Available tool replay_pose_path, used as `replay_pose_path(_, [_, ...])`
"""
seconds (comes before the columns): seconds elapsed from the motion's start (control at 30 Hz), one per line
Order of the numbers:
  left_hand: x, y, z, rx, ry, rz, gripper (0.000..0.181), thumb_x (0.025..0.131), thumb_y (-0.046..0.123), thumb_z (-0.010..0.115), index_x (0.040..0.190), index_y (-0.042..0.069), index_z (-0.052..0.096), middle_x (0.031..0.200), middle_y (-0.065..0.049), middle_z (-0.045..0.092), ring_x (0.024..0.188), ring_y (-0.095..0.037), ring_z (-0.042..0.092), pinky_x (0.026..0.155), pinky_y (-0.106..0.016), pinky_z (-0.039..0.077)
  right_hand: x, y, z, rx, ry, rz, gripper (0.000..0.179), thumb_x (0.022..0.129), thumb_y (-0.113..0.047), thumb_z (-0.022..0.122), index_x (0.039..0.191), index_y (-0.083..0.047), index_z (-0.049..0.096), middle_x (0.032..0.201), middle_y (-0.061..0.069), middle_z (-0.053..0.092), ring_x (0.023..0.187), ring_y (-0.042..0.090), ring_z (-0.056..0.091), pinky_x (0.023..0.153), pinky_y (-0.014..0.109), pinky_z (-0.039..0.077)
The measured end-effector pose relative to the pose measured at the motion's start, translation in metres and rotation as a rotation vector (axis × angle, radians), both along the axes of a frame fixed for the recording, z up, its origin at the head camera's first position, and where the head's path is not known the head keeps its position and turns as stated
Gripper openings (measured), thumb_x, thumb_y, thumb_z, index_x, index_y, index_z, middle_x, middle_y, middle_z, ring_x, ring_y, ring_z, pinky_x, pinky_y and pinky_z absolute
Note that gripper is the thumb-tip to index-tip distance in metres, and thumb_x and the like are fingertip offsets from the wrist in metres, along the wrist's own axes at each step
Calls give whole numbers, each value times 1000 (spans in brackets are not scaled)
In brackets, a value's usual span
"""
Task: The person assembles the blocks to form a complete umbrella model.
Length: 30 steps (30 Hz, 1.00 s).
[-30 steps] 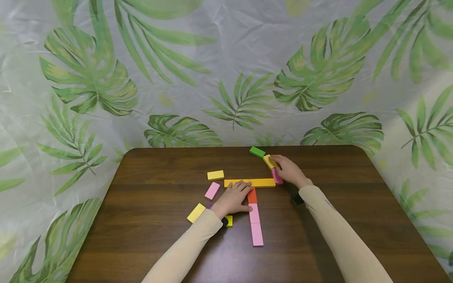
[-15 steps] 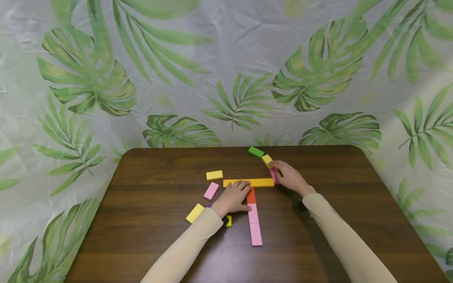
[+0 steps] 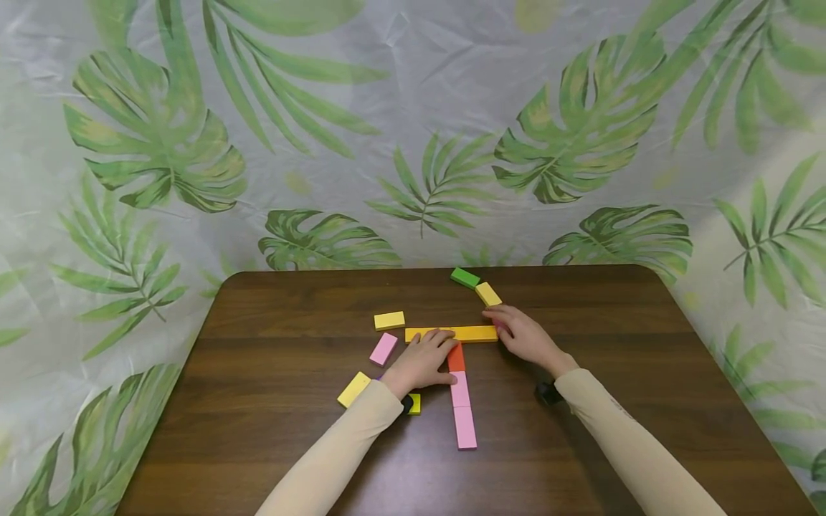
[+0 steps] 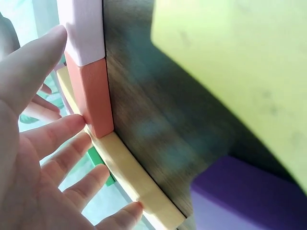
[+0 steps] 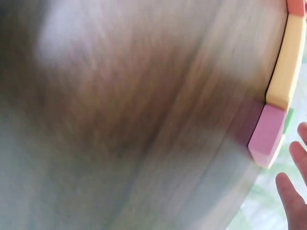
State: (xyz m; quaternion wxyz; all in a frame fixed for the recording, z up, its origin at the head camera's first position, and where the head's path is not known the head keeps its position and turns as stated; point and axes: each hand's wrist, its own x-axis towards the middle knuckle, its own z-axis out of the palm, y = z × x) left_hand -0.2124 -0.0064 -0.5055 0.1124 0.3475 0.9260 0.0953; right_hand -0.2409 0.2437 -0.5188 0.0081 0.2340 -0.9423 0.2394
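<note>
My left hand [image 3: 422,362] rests with spread fingers on the row of orange blocks [image 3: 474,333]. Its thumb lies at a pink block [image 3: 459,389], and in the left wrist view its fingertips meet the red block [image 4: 93,98] and the orange row. At the row's right end is my right hand [image 3: 525,337], over a magenta block that it mostly hides in the head view. The right wrist view shows this magenta block [image 5: 266,132] against the orange end, with the fingers beside it, apart and gripping nothing. Beyond the hand lie a pale yellow block [image 3: 488,294] and a green block [image 3: 464,277].
Left of the row lie a yellow block [image 3: 389,320], a pink block [image 3: 383,349] and a larger yellow block [image 3: 354,390]. A purple block [image 4: 244,191] and another yellow block [image 3: 415,404] sit near my left wrist. Patterned cloth [image 3: 426,179] hangs behind the table [image 3: 271,430].
My right hand has drawn back from the pale yellow block toward me, and now covers most of the magenta block. The left hand has stayed on the orange row.
</note>
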Motion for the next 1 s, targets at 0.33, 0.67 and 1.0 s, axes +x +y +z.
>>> replay_pose_path(0.33, [-4,-12,2,57,40,-2,68,88,45,67,141,9,46,145,-8,40,135,-26,34,107,-52,29,16,-13,-1,-10,27,106,41,89,-1,59,130,-2,58,136,14,51,126,32,45,102,50,37])
replay_pose_path(0.67, [-16,-51,9,167,2,76,65,88,34,69,140,4,45,145,-14,39,134,-30,35,108,-55,25,32,-32,1,10,-18,177,43,90,-12,63,132,-6,58,139,12,49,129,30,43,103,50,36])
replay_pose_path(1.0, [-27,-85,8,189,-5,184,60,88,29,69,138,3,48,144,-16,41,130,-36,39,107,-53,27,36,-47,0,52,-40,218,48,91,-22,64,136,-8,55,142,10,47,131,29,41,104,48,35])
